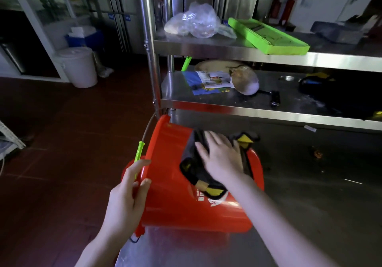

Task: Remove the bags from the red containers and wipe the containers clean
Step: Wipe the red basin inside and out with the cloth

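My left hand [126,196] curls over the rim of the red bucket [169,184], thumb and fingers closed on it beside the wire handle [139,150] with its green grip. My right hand [221,157] lies flat, fingers spread, pressing a dark cloth [194,159] with yellow patches on the bucket's side. The bucket lies tipped on the steel desk [310,204], mouth facing left, its inside hidden. Its white print is partly covered and unreadable. A clear plastic bag [196,22] sits on the upper shelf [206,45].
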